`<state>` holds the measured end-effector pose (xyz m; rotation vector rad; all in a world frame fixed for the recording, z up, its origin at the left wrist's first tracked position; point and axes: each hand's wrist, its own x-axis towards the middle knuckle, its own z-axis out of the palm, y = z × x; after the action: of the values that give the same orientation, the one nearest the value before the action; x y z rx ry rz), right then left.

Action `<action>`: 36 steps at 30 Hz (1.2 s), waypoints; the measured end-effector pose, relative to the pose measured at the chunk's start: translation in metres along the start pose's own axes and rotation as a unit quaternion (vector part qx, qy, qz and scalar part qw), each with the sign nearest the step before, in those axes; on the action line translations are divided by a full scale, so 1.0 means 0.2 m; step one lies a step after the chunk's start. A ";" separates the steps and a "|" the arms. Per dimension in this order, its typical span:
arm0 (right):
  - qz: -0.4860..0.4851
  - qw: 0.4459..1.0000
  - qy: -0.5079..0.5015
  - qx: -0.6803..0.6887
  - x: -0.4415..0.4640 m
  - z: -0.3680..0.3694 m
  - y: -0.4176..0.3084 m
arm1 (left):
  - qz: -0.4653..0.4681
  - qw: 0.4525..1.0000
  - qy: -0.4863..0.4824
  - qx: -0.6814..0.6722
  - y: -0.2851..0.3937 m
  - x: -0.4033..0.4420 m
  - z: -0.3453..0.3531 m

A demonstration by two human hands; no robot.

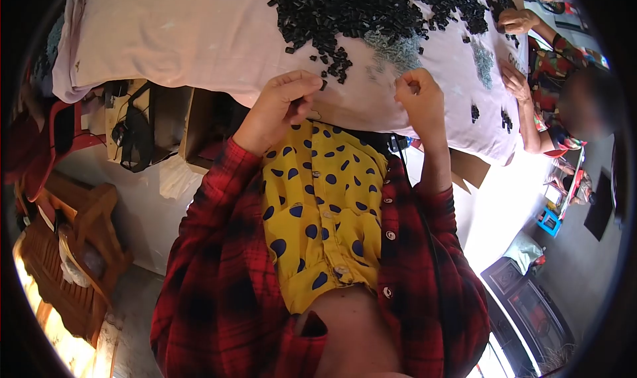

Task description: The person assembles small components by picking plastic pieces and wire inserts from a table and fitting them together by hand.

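My left hand (286, 99) is closed, its thumb and forefinger pinching a small black piece (323, 84) above the near edge of the cloth-covered table. To its right, my right hand (422, 98) is curled in a pinch; whatever is between its fingertips is too small to make out. Just beyond both hands lies a heap of small black pieces (345, 13) spread over the pale pink cloth (179, 33). A scatter of tiny grey, metal-looking pieces (395, 51) lies at the heap's near edge, just beyond my right hand.
At the table's right side, another person's hands (519, 21) work by the black pieces. A second grey pile (483, 65) and small black clusters (475, 114) lie near them. Wooden furniture (79, 245) stands at lower left, and an open box (156, 122) sits below the table edge.
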<state>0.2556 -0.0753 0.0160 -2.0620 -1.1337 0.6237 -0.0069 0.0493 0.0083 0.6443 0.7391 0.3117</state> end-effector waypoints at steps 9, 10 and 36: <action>0.050 0.978 -0.078 0.187 -0.03 -0.05 -0.17 | -0.050 0.985 -0.077 -0.148 -0.12 0.05 0.08; 0.048 0.971 -0.089 0.216 -0.05 -0.02 -0.19 | -0.050 0.985 -0.076 -0.149 -0.12 0.05 0.08; -0.126 0.975 -0.092 0.155 -0.12 0.14 -0.29 | 0.046 0.995 -0.082 -0.034 -0.15 0.05 0.14</action>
<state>0.1947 -0.0644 0.0441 -1.5916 -1.2879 0.8194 0.0211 0.0190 -0.0005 0.6314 0.5404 0.3622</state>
